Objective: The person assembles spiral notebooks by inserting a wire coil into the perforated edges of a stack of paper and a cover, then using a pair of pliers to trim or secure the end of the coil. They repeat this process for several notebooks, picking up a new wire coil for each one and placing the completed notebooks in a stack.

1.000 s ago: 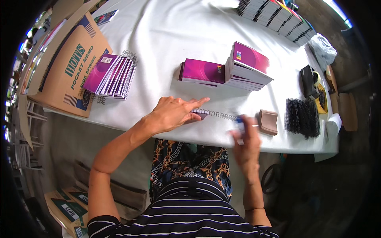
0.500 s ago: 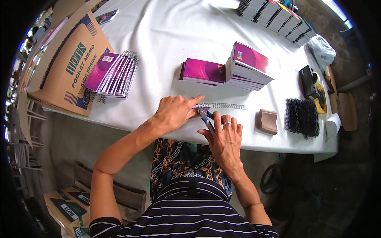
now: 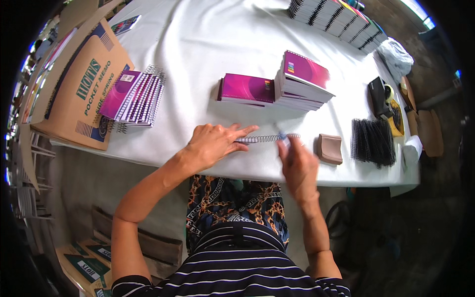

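Note:
Near the table's front edge, my left hand [image 3: 210, 143] grips a small spiral notebook edge-on, mostly hidden under the fingers. A metal spiral coil [image 3: 269, 138] runs out from it to the right, well past the pages. My right hand [image 3: 301, 163] is closed and smeared by motion at the coil's far end. Blurred blue-handled pliers [image 3: 283, 136] show at its fingertips. Beyond the hands lie a low pile of purple notebooks [image 3: 246, 88] and a taller stack of notebooks [image 3: 304, 81]. Coiled purple notebooks [image 3: 136, 96] are heaped to the left.
A large cardboard box [image 3: 81, 84] stands at the left. To the right are a brown curved block [image 3: 330, 149], a bundle of black coils [image 3: 372, 142], a black tape dispenser [image 3: 380, 98] and a plastic bag [image 3: 396, 59]. Rows of bound books [image 3: 336, 22] line the far right.
My right hand has moved right with the pliers, from beside the left hand to the coil's free end. My left hand still grips the notebook.

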{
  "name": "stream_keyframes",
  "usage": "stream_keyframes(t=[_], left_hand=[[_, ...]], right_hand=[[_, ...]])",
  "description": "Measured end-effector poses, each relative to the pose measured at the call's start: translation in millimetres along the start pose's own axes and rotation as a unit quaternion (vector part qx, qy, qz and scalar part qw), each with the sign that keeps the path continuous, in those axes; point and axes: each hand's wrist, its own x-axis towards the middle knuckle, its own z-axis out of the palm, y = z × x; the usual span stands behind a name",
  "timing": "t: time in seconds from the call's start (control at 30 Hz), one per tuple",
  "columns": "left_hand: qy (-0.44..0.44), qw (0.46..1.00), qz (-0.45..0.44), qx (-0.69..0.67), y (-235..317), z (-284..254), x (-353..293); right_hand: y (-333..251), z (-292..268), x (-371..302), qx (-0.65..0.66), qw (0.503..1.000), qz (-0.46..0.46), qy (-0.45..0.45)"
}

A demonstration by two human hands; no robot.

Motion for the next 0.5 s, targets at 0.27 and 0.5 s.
stream_keyframes(t=[0.27, 0.5], left_hand=[[0.008, 0.997, 0.081, 0.005, 9, -4, 1], [-0.001, 0.984, 0.178, -0.015, -4, 4, -5]], right_hand=[[109, 6, 40, -0.214, 0.965, -0.142, -0.046], [135, -31, -7, -0.187, 0.941, 0.247, -0.135]])
